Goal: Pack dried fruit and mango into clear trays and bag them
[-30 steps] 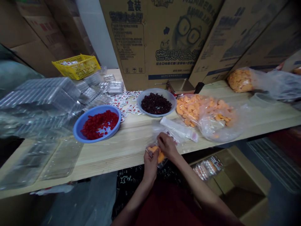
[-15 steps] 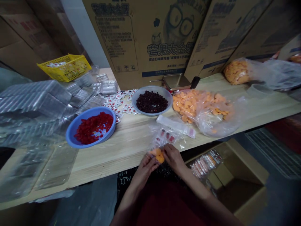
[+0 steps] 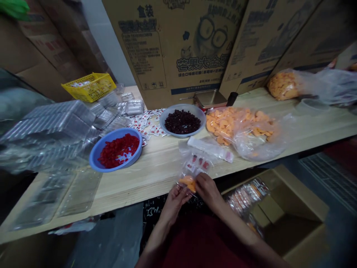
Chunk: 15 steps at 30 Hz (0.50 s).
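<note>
Both my hands grip a clear plastic bag (image 3: 186,169) at the table's front edge. Orange pieces (image 3: 188,182) lie in its near end, between my left hand (image 3: 175,199) and my right hand (image 3: 207,188). The fingers of each hand are closed on the plastic. Farther up, dark red pieces and small white packets (image 3: 198,162) show through clear film; I cannot tell whether they share the same bag. Just behind lies a stack of flat clear bags (image 3: 209,149). A large open bag of orange pieces (image 3: 223,124) rests to the right.
A blue basin of red pieces (image 3: 95,158) and a pale bowl of dark pieces (image 3: 164,124) stand on the table. Clear plastic trays (image 3: 52,121) and a yellow basket (image 3: 89,93) are at left. An open carton (image 3: 295,193) with packed bags sits below right.
The camera view has shifted slightly, so the table items appear farther right. My hands stay on the bag, and its orange end now looks flatter.
</note>
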Available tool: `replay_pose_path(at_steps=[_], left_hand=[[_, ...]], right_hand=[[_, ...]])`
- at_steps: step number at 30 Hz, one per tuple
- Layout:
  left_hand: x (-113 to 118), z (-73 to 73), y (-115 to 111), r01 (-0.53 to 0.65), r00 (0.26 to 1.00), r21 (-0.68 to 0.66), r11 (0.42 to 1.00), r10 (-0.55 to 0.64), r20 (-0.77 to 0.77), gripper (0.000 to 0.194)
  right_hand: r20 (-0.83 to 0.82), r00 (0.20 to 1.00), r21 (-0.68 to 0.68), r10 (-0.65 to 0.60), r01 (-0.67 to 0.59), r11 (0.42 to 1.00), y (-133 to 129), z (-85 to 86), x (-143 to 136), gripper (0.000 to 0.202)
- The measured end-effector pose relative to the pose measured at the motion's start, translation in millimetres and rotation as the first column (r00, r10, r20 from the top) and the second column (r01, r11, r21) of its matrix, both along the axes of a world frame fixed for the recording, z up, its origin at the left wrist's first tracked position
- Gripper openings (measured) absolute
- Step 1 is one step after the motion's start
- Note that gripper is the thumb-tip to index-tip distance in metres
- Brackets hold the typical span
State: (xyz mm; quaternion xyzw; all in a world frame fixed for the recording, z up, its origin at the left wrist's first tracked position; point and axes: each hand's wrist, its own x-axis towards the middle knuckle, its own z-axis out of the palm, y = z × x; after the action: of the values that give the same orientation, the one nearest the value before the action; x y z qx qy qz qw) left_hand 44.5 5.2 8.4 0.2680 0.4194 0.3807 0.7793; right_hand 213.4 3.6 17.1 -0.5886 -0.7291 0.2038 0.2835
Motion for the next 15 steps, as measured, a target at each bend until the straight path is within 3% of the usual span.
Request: replay_pose_path(at_steps=[5,10,11,14,15], left_hand=[[10,-8.3,-1,-0.176,0.982,0.12,0.977,0.183,-0.046,0.031],[19,-9.5,-1,-0.222,0.972,0.135,0.966,0.23,-0.05,0.029],[20,-9.5,0,-0.218,0.974,0.126,0.968,0.224,-0.037,0.031],[22,-13.2,4,-0.218,0.976,0.067,0.974,0.218,-0.001,0.034],[21,-15.3,6,-0.215,0.977,0.044,0.976,0.215,0.008,0.033]], right_hand=[[-0.221,0.958,0.047,0.183,-0.177,0.983,-13,23.3,-21,0.014],[-0.256,0.956,0.008,0.144,-0.147,0.989,-20,37.0,-18,0.005],[-0.22,0.963,0.006,0.154,-0.156,0.988,-21,34.1,-16,0.013],[-0.009,0.977,0.025,0.211,-0.211,0.977,-22,13.3,-12,0.083],[0.074,0.975,0.037,0.211,-0.214,0.976,-21,4.1,-13,0.09]])
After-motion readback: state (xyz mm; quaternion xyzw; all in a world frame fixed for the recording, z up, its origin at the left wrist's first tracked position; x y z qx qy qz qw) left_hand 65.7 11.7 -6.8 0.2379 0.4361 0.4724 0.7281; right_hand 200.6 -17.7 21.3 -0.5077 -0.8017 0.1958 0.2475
